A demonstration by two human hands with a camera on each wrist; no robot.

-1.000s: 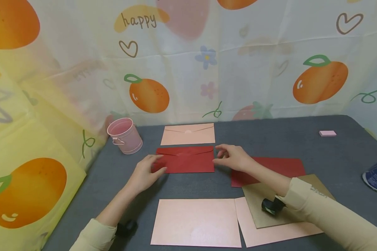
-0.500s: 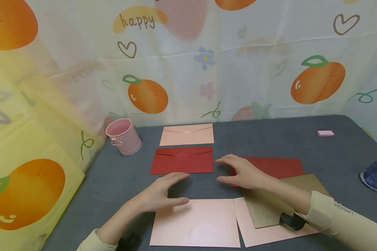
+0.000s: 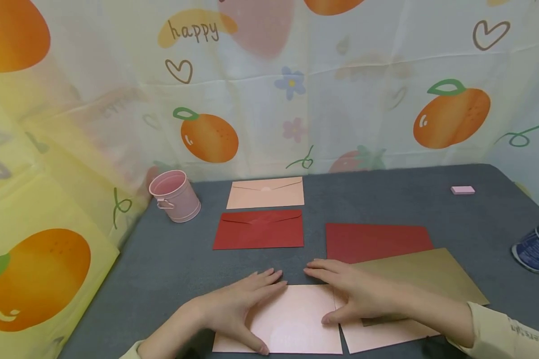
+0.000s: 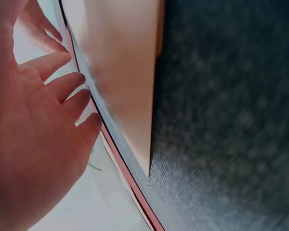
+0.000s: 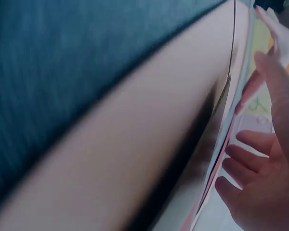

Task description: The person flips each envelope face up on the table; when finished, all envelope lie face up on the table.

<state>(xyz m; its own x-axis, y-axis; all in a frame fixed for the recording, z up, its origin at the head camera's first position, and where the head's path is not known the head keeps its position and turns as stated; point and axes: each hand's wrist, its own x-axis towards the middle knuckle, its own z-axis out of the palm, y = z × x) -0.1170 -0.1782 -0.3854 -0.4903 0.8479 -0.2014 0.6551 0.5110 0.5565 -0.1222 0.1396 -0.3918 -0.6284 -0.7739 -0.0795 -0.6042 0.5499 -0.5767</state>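
In the head view a pale pink card or envelope [image 3: 301, 319] lies at the front of the table. My left hand [image 3: 240, 306] is over its left part, fingers spread, the thumb near its front edge. Over its right end hovers my right hand [image 3: 364, 291], thumb and fingers apart, with nothing between them. A second pale pink piece [image 3: 386, 335] fans out to the right, partly under a gold-brown envelope [image 3: 435, 269]. The left wrist view shows the left palm [image 4: 43, 139] above the pink card, and the right wrist view the right fingers [image 5: 245, 159] loosely bent.
Behind the hands lie a red envelope [image 3: 260, 230] and a peach envelope [image 3: 267, 194], flaps up. Another red piece [image 3: 377, 239] sits partly under the gold-brown envelope. Around them stand a pink pail [image 3: 175, 197], a pink eraser-like block [image 3: 462, 190] and a blue pen holder [image 3: 536, 252].
Both hands have left the sides of the red envelope and come toward the front, down over the pale pink card. The red envelope stays behind, below the peach one.
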